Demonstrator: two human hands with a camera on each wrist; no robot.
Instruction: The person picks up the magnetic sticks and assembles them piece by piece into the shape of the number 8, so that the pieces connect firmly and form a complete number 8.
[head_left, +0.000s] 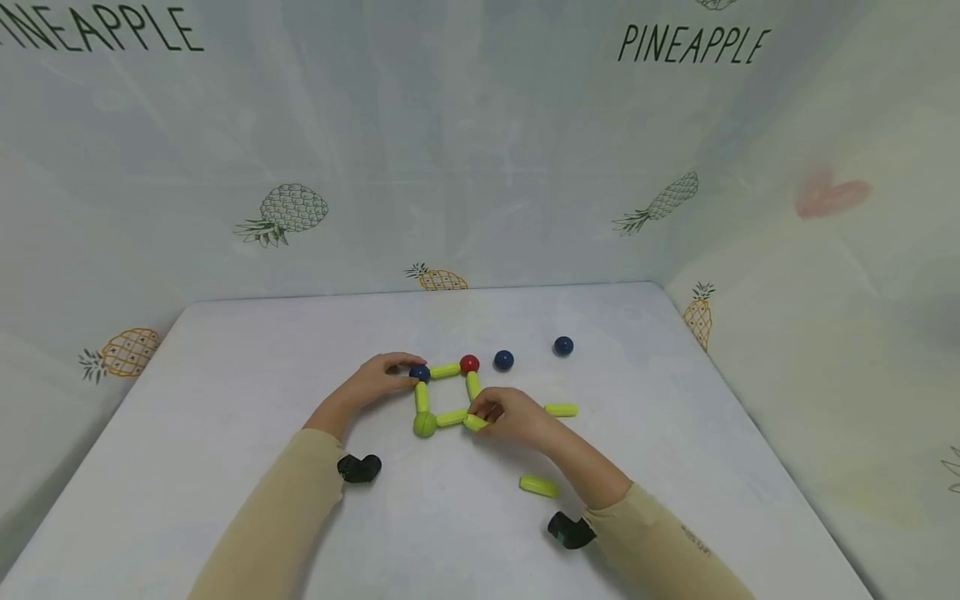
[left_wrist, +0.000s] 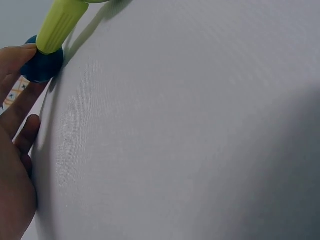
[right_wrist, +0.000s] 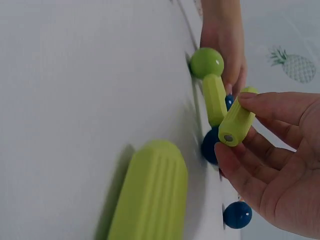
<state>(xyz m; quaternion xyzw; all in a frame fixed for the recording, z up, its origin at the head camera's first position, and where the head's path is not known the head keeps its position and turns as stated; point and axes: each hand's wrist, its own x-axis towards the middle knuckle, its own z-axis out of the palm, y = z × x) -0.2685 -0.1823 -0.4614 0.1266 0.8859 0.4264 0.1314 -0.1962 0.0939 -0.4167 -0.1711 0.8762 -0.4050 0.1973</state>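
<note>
"Blue ball, far left: who has it?"

"The left hand, fingers gripping it at a corner of a lime-stick square on the white surface; green ball near, red ball far."

"And right?"

"A separate stick, pinched by the right hand's fingers near another corner; two loose blue balls lie farther back."

Behind and beside the white bench, see pale cloth printed with pineapples (and one pinkish heart).
</note>
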